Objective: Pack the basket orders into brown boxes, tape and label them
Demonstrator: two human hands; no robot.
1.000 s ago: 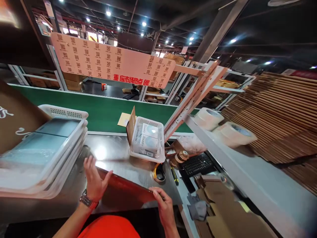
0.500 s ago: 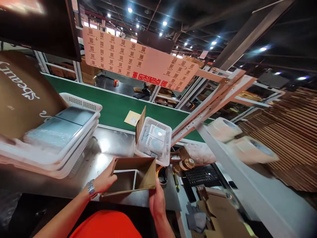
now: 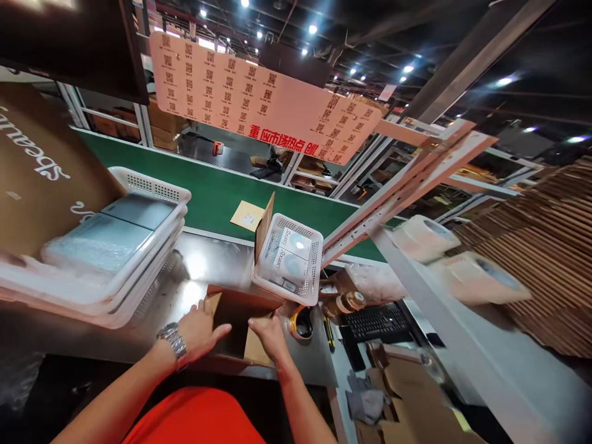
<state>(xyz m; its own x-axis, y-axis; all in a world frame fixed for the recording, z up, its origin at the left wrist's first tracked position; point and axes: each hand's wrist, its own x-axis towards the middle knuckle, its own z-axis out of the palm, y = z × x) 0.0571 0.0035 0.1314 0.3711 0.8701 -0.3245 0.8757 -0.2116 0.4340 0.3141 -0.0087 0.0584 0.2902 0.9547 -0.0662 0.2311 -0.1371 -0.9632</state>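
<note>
A brown cardboard box [image 3: 235, 317] sits before me at the bench's front edge, its dark inside partly in view. My left hand [image 3: 198, 333] lies at its left end, fingers against a small flap and thumb spread away, so it is open. At the right end, my right hand [image 3: 268, 336] grips the box around a flap that leans inward; some of its fingers are hidden. Just behind the box stands a white basket [image 3: 315, 262] holding white boxes [image 3: 292, 254] marked "Sbeauty". A tape dispenser [image 3: 301, 324] rests right of my right hand.
Stacked white baskets [image 3: 178, 216] with pale blue boxes [image 3: 106, 240] stand at left. A yellow envelope [image 3: 246, 214] lies on the green belt [image 3: 217, 185]. At right are a yellow cutter [image 3: 328, 334], a phone [image 3: 352, 348], a keyboard [image 3: 377, 322] and grey gloves [image 3: 365, 398].
Both hands have moved from the box's sides to the flaps at its ends. The right flap now leans inward, and the white frame-like edge inside the box is no longer visible.
</note>
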